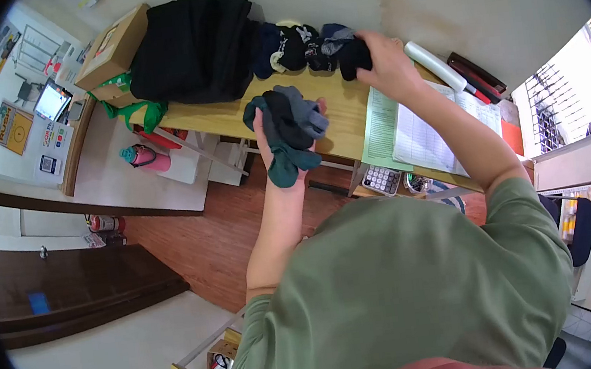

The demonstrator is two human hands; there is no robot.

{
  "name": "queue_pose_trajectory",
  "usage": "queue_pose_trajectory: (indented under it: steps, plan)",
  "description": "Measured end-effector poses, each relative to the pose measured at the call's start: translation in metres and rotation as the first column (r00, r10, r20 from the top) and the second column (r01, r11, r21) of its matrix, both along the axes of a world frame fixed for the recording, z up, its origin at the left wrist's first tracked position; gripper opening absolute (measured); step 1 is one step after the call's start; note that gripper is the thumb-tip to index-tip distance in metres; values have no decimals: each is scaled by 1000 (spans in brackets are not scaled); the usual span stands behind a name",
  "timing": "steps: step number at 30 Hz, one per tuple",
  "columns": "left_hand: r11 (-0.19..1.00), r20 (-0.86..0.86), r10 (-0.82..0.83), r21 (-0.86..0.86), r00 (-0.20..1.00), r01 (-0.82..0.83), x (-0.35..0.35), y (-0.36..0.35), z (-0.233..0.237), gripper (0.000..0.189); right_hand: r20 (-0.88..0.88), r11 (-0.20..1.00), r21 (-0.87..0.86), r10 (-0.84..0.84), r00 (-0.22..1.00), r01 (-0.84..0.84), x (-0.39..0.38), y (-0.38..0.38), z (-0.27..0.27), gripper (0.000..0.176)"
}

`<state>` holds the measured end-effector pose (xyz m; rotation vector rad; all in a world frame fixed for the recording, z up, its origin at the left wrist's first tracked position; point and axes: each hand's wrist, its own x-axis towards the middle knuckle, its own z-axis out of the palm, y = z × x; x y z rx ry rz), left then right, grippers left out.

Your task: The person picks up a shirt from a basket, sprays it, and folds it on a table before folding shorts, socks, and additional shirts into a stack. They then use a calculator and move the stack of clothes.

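My left hand (pixel 262 141) is raised palm up in front of the table's edge, its fingers curled around a bundle of socks (pixel 291 119) in grey, black and dark green. At the right end of a row of dark folded socks (pixel 291 48) along the wall, my right hand (pixel 391 68) has its thumb and fingers around a black sock (pixel 354 58). Beside that sock lies a grey-and-dark one (pixel 337 36). Some socks in the row carry white markings.
Left of the row sits a stack of folded black cloth (pixel 196 50), next to a cardboard box (pixel 112 48) and a green bag (pixel 149 116). Papers (pixel 424 133), a white roll (pixel 435 65) and a dark case (pixel 476 76) lie on the right. A calculator (pixel 382 180) rests below the tabletop.
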<state>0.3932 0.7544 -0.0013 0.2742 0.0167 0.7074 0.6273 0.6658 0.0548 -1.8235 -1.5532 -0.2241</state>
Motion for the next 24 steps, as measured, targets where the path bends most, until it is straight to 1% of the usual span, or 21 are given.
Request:
queue_pose_trajectory:
  steps: [2,3,5,6,9,10,11,12,13,14,15,17,18,19,21,22,23,24]
  plan:
    - [999,-42,-35,25,999,36,-1,-21,16,56,-75,994,-35,101,992,-103,-29,-22,16,59]
    - [999,-43,0,34,999,1,2,-26,14,53,-117,988,-50,142,983,-149,-46,-34,17,58]
    - [996,-38,66,65,997,-64,9,-31,13,48,-89,943,-104,309,947,-318,-75,-52,11,58]
    - [996,-76,72,52,994,-68,9,-33,14,44,-25,945,-137,296,955,-297,-86,-59,12,54]
    - [996,-199,91,-5,976,-94,2,-45,15,32,-233,878,-73,445,865,-472,-77,-59,15,48]
    - [944,-322,209,314,923,-105,-2,-46,16,30,-382,839,-107,461,801,-533,-69,-55,21,41]
    - [804,-398,381,588,835,-87,-6,-47,17,28,-406,822,-140,461,789,-553,-58,-48,27,36]
    - [567,-399,621,823,675,-35,-8,-47,18,26,-567,822,-229,323,758,-521,-45,-37,36,36]
    - [427,-312,727,903,612,-47,-10,-50,21,23,-691,804,-319,164,704,-501,-32,-23,43,37]
    - [275,-210,823,960,528,-46,-11,-53,24,21,-549,864,-323,162,820,-387,-19,-4,41,39]
    - [126,-99,898,991,428,-36,-12,-57,27,19,-393,914,-301,142,908,-273,-9,15,31,41]
    - [293,-170,874,932,455,-215,-23,-67,33,20,-150,968,-166,165,975,-189,-6,48,8,47]
    - [352,-215,854,909,474,-222,-33,-74,36,28,-25,980,-87,176,984,-178,-11,63,-2,51]
    - [410,-258,831,883,492,-230,-43,-82,39,36,51,970,-211,137,989,-124,-13,74,-8,54]
    - [374,-216,856,886,469,-273,-84,-92,25,49,237,906,-422,151,960,-38,-12,96,-23,61]
    - [349,-197,877,887,437,-301,-109,-103,16,57,217,937,-319,218,952,-141,4,112,-36,60]
    - [317,-175,903,888,394,-332,-131,-116,9,64,117,928,-329,222,968,-173,0,106,-14,57]
    - [333,-176,910,849,375,-411,-150,-132,5,67,22,917,-330,244,970,-223,-4,103,11,51]
